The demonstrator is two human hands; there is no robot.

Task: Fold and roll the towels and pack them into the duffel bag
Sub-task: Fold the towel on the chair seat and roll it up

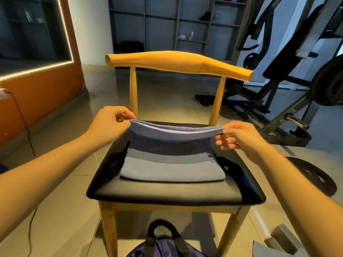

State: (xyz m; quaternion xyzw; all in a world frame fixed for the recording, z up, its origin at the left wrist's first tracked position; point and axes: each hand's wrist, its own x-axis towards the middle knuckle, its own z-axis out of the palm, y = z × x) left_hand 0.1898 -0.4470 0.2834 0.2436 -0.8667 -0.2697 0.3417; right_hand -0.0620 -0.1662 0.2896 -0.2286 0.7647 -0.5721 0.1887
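Note:
A blue-grey striped towel (170, 160) lies folded on the black seat of a wooden chair (167, 191). Its near folded edge rests on the seat, while its far edge is lifted off it. My left hand (109, 121) pinches the far left corner of the towel. My right hand (239, 136) pinches the far right corner, so the edge hangs stretched between them. A dark blue duffel bag (163, 243) with black handles stands on the floor under the chair's front, partly cut off by the frame.
The chair's yellow backrest (178, 64) rises just behind the towel. Gym equipment (289, 75) and a weight plate (313, 175) stand to the right. An orange wall with a lit mirror (37, 52) is left. A grey cloth (267, 249) lies at bottom right.

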